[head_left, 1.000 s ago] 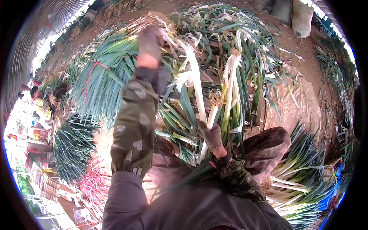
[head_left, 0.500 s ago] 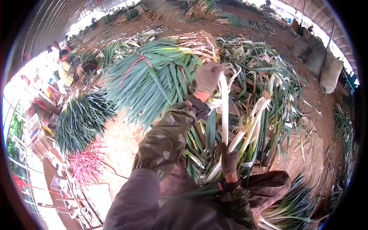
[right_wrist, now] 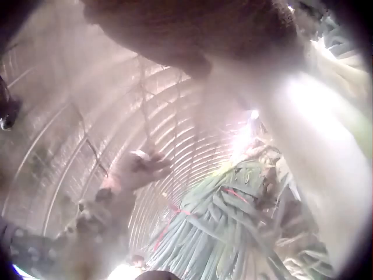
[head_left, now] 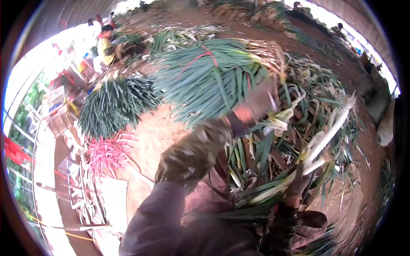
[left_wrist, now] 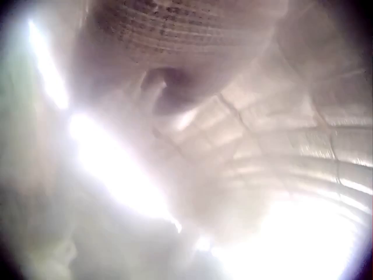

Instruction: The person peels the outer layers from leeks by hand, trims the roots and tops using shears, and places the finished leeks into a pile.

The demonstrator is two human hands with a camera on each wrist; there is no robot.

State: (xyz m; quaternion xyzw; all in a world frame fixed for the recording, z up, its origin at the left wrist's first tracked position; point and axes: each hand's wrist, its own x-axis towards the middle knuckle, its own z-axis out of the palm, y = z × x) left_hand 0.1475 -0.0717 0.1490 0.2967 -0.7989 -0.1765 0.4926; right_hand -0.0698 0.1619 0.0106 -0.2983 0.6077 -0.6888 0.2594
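Note:
My right hand [head_left: 297, 184], in a knitted glove, grips leeks at lower right in the head view. A thick white leek [head_left: 328, 137] slants up and right from it, and a thinner leek [head_left: 314, 165] with roots lies beside it. In the right wrist view the leek's white shaft [right_wrist: 326, 151] fills the right side. My gloved left hand [head_left: 259, 101] is blurred, apart from these leeks, near peeled leaves [head_left: 279, 121]. The right wrist view shows its fingers [right_wrist: 156, 165] fairly straight, with a small white bit at them. Its glove [left_wrist: 180, 35] tops the left wrist view.
A big tied leek bundle [head_left: 205, 81] lies ahead, its red tie [head_left: 209, 53] showing. Another green bundle [head_left: 117, 106] is at left, above pink ties [head_left: 110, 153]. Leaf scraps [head_left: 320, 85] heap at right. A person [head_left: 104, 49] in yellow is farther off.
My left hand has come off the leek's white shaft. The right hand has swung the leeks toward the right. The head view has turned left.

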